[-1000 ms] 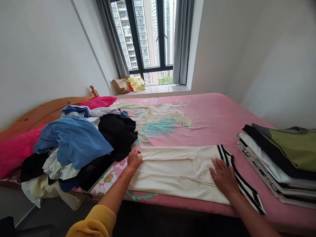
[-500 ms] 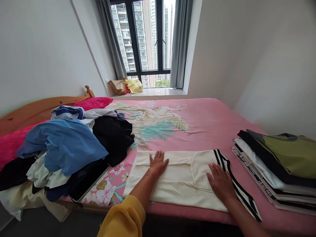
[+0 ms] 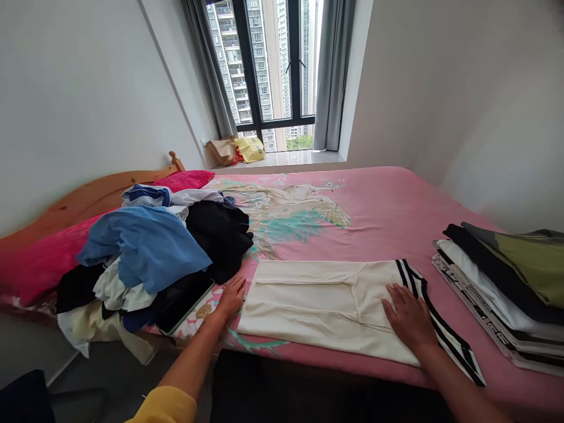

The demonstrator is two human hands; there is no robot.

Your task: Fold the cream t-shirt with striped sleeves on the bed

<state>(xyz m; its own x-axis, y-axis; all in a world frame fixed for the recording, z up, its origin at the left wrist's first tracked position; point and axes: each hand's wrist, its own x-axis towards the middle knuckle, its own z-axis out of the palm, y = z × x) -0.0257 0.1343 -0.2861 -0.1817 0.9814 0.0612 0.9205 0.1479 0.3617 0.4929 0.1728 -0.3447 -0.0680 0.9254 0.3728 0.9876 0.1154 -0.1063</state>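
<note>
Right hand (image 3: 409, 317) lies palm down, fingers spread, on the right end of a folded cream garment (image 3: 317, 305); it presses flat and grasps nothing. Left hand (image 3: 229, 299) is open and relaxed, resting on a pink bird-print bedspread (image 3: 379, 217) just beside the garment's left edge, apparently not touching it. The garment lies ahead of the person, between the hands, its long axis running left to right along the near side of the bed. Black-and-white striped trim (image 3: 453, 352) runs slantwise past the right hand. The right hand is the nearer, being in contact. Left of the left hand: a black tablet (image 3: 185, 302), then a heap of mixed clothes (image 3: 141, 252). Right of the garment: a stack of folded clothes (image 3: 497, 288).
</note>
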